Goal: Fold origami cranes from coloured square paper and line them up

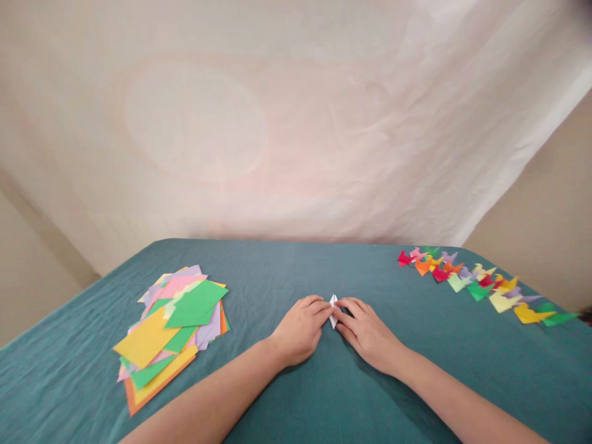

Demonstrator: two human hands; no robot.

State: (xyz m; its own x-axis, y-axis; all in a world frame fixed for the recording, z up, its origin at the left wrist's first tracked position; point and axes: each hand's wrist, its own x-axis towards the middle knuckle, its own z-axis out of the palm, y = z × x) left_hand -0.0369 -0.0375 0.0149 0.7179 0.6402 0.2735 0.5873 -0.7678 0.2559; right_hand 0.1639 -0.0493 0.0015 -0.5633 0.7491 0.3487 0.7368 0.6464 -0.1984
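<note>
A small piece of white origami paper [333, 320], folded into a narrow diamond, lies on the table between my two hands. My left hand [300, 328] has its fingers bent together, with the tips on the left side of the paper. From the right, my right hand [370, 336] grips the same paper, its forefinger reaching across the middle. The fingers cover part of the folds, so only the paper's upper and lower points show clearly.
A loose pile of coloured paper sheets [194, 305] spreads over the left of the table. Several folded paper birds [459, 282] stand in rows along the right edge. A teal cloth [259, 265] covers the table, and a pale sheet [300, 123] hangs behind it.
</note>
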